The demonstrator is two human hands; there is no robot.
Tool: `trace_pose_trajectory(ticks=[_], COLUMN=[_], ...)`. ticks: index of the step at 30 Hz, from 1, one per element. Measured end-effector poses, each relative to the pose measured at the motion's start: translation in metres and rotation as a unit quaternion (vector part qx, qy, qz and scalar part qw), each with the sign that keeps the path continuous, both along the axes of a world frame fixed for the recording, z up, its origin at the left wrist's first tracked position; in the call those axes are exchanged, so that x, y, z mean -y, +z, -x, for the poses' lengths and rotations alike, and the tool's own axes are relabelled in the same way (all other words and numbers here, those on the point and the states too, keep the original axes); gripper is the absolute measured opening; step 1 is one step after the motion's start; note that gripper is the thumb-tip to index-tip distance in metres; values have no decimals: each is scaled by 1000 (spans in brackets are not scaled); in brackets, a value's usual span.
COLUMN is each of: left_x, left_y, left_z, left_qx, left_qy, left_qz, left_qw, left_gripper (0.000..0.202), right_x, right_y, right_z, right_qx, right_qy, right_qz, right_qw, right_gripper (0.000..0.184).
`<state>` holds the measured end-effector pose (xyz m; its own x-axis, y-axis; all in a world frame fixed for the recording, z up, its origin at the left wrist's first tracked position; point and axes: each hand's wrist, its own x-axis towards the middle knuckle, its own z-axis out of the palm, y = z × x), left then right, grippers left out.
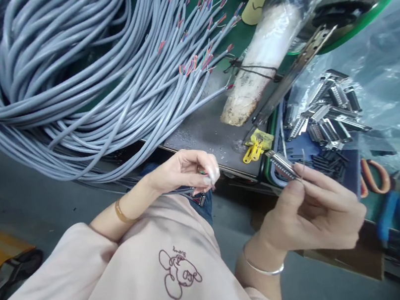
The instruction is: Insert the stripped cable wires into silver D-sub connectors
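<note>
My right hand pinches a metal multi-pin D-sub connector between thumb and fingers, above the front edge of the bench. A thin pale strand shows beside its fingertips. My left hand is closed in front of my body, its fingertips pressed together on thin coloured wires that are mostly hidden by the fingers. Below it, at my lap, another connector with red wires hangs or rests; which of the two I cannot tell. A yellow clip-like piece lies on the bench between my hands.
A large bundle of grey cables with stripped coloured ends covers the left. Loose connectors and black sleeves lie in a blue tray. A wrapped white tube, a metal bar and blue-handled pliers are nearby.
</note>
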<state>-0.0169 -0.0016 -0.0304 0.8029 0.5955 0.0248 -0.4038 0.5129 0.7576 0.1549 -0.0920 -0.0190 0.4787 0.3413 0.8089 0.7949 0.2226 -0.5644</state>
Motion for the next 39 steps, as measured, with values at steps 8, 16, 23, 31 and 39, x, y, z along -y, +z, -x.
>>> trace_pose_trajectory(ticks=[8,16,23,31,39], left_x=[-4,6,7,8,5], left_y=[-6,16,21,25,26], left_z=[9,-10,-22,-32,-41], left_qx=[-13,-126,-169,-175,-155], left_qy=[-14,136,205,231,262], left_qz=[36,39,-3,-28,-53], left_qw=[999,982,964,957,951], left_gripper=[50,37,26,19,18], right_x=[0,4,1,2,-4], right_y=[13,7,3,-6,0], right_z=[12,2,3,4,1], right_qx=[-105,167,91,-31,9], right_qy=[72,112,148,207,200], right_qz=[30,174,178,172,160], right_qw=[991,964,968,963,967], right_gripper=[12,25,22,14,18])
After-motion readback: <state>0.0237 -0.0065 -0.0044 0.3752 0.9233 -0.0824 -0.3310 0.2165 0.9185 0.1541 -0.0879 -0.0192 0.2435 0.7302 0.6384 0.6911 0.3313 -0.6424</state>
